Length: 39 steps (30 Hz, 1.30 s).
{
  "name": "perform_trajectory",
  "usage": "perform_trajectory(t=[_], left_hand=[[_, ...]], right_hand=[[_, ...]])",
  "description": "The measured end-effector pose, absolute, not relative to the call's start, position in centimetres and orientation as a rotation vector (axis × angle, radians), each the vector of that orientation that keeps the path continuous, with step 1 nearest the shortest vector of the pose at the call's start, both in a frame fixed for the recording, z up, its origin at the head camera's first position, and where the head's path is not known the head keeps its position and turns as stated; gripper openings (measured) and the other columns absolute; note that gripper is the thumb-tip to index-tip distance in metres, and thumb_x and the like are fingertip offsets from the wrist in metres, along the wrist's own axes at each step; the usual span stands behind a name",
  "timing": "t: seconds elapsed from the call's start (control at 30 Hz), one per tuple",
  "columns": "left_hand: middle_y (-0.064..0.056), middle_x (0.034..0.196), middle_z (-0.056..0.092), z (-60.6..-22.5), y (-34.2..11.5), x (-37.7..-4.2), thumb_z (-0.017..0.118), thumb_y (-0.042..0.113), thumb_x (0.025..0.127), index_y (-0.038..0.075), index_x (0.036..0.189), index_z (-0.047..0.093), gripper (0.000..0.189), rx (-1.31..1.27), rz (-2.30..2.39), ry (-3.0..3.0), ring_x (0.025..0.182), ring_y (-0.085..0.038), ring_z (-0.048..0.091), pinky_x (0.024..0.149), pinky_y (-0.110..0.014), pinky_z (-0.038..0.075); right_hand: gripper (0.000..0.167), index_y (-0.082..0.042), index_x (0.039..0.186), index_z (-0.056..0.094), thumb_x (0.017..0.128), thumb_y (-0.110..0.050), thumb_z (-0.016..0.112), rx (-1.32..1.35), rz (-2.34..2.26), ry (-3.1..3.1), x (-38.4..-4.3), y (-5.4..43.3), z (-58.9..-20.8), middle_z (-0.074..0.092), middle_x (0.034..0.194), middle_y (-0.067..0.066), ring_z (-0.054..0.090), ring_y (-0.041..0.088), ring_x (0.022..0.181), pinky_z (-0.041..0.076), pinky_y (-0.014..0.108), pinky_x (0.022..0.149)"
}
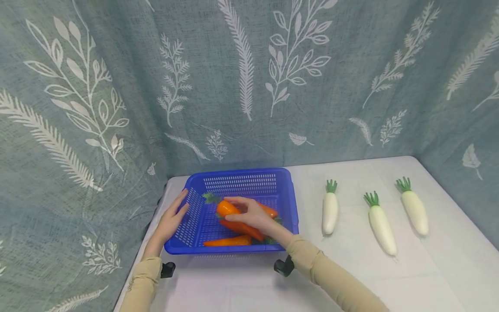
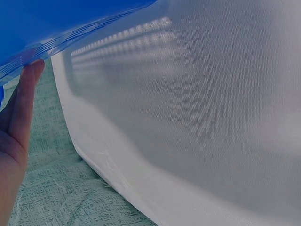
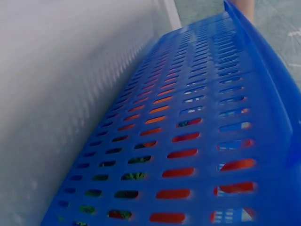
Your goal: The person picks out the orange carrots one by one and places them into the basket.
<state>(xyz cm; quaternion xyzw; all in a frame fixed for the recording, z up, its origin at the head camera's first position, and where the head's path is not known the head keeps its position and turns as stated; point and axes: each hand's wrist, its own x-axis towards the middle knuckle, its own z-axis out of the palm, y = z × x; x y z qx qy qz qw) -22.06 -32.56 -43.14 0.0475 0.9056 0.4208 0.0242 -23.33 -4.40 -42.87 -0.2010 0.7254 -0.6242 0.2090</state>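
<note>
Inside a blue slotted plastic basket (image 1: 249,174) lie several orange carrots with green tops, one carrot (image 1: 230,242) along the near side. My right hand (image 1: 255,215) reaches over the near right part of the basket, thumb and fingers around the thick end of an orange carrot (image 1: 225,208). Under that hand another carrot (image 1: 243,228) lies slanted. At the basket's left side my left hand (image 1: 170,222) rests with straight fingers along the outer wall; the left wrist view shows its fingertips at the blue rim. In the right wrist view the slotted wall hides my right hand.
To the right on the white table (image 1: 351,277), three white radishes lie apart: one radish (image 1: 330,213) nearest the basket, a middle radish (image 1: 383,229) and a far-right radish (image 1: 415,212). A patterned green-grey curtain (image 1: 234,86) hangs behind and around the table.
</note>
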Motion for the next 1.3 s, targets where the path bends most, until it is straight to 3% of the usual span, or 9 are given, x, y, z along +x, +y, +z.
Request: perform_trajectory(t=[0.5,0.83,1.3], left_hand=[[-0.018,0.158,0.016,-42.8,-32.5,-22.0,0.04,0.023,0.103,0.005,0.15,0.023,0.054,0.124,1.303,2.796,0.145,-0.041,0.013,0.117,-0.058,0.013],[-0.023,0.157,0.015,-42.0,-31.7,-21.7,0.039,0.014,0.103,-0.002,0.149,0.021,0.052,0.121,1.31,2.781,0.144,-0.044,0.011,0.116,-0.059,0.012],[-0.022,0.157,0.014,-43.3,-32.5,-22.3,0.038,0.015,0.103,-0.001,0.15,0.021,0.052,0.126,1.308,2.79,0.145,-0.043,0.011,0.116,-0.059,0.012]], right_hand=[[0.049,-0.018,0.132,0.058,0.085,-0.019,0.072,-0.883,-1.42,2.113,-22.3,-5.8,-43.7,0.062,0.129,0.002,0.058,0.014,0.106,0.047,0.019,0.089],[0.048,-0.017,0.131,0.058,0.085,-0.013,0.071,-1.2,-1.085,2.26,-21.9,-5.5,-44.0,0.06,0.132,0.002,0.056,0.015,0.121,0.043,0.022,0.104],[0.047,-0.016,0.129,0.06,0.084,-0.014,0.072,-1.19,-1.033,2.315,-22.0,-5.6,-44.7,0.062,0.13,0.0,0.055,0.014,0.124,0.043,0.02,0.104]])
